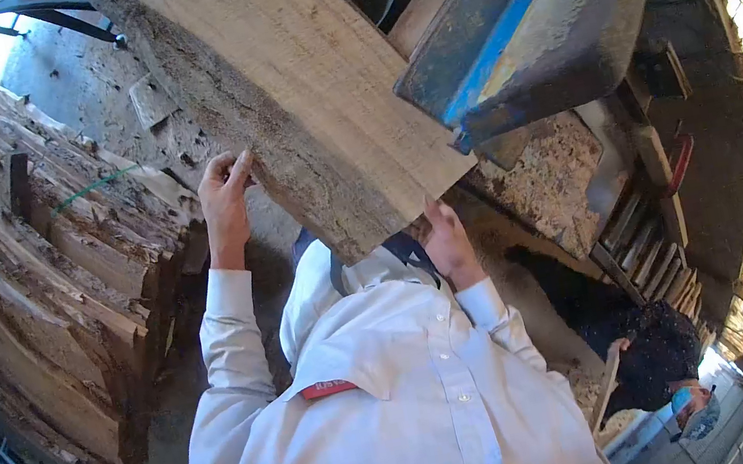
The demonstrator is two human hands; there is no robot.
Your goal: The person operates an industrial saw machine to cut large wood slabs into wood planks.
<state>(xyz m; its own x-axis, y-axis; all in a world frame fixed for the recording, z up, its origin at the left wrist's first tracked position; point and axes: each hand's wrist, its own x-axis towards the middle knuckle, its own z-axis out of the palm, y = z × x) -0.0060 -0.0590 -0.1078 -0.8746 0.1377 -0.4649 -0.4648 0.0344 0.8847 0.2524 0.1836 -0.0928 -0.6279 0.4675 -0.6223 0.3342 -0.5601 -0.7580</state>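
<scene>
A wide plank (327, 91) with a rough bark strip along its left side is held in front of the body, its far end cut off by the top edge of the view. The bark edge is pinched by the left hand (225, 203), while the near right corner is grasped by the right hand (448, 240). Just right of the plank, a blue-and-yellow metal housing (543, 23) is seen beside a surface (548, 191) strewn with wood debris. Farther left, rough boards (55, 298) are stacked; at lower right, another person (646, 352) is seen.
</scene>
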